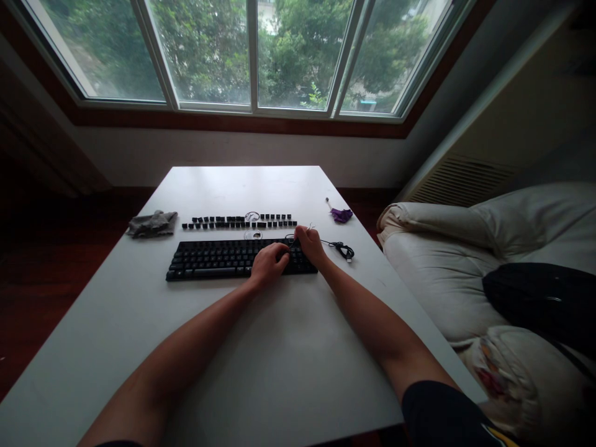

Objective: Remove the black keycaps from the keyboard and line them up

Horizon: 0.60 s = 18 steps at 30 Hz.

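Observation:
A black keyboard (218,259) lies across the middle of the white table (261,347). My left hand (269,263) rests on its right part, fingers curled down onto the keys. My right hand (308,244) sits at the keyboard's right end, fingers pinched round a thin wire tool whose tip sticks up above the knuckles. Behind the keyboard runs a row of loose black keycaps (239,221), with two small wire loops near its middle.
A crumpled grey cloth (152,223) lies at the table's left. A purple item (341,215) and a coiled black cable (343,249) lie at the right. A white cushioned seat (465,261) with a dark bag stands beside the table. Windows are behind.

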Available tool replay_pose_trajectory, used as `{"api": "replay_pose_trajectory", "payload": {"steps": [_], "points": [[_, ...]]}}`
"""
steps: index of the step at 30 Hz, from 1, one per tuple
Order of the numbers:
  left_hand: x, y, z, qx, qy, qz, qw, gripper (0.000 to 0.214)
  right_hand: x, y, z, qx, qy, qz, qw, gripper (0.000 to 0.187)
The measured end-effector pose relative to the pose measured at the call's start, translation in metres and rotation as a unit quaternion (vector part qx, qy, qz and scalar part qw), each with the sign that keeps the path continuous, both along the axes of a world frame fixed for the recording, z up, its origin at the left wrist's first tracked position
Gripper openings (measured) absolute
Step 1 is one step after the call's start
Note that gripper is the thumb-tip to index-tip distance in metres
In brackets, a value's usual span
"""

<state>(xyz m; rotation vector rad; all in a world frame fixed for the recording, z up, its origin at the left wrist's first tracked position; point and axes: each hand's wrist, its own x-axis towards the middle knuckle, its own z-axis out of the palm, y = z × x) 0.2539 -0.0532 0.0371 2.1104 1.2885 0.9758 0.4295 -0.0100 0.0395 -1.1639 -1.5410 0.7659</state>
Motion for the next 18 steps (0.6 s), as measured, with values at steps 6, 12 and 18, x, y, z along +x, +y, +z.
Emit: {"api": "replay_pose_trajectory", "payload": {"steps": [6, 12, 18], "points": [[0.0001, 0.0005, -0.0004, -0.023, -0.011, 0.022, 0.999, 0.020, -0.0004, -0.0007, 0.0003, 0.009, 0.027, -0.047, 0.998, 0.060], [0.0000, 0.0000, -0.0005, -0.008, -0.008, 0.029, 1.000, 0.028, -0.0015, 0.0007, 0.0017, -0.006, 0.074, -0.047, 0.996, 0.065], [0.0008, -0.0014, 0.0009, -0.005, -0.038, 0.066, 0.997, 0.024, -0.0028, 0.0005, 0.0029, -0.022, 0.086, -0.056, 0.994, 0.067]]}}
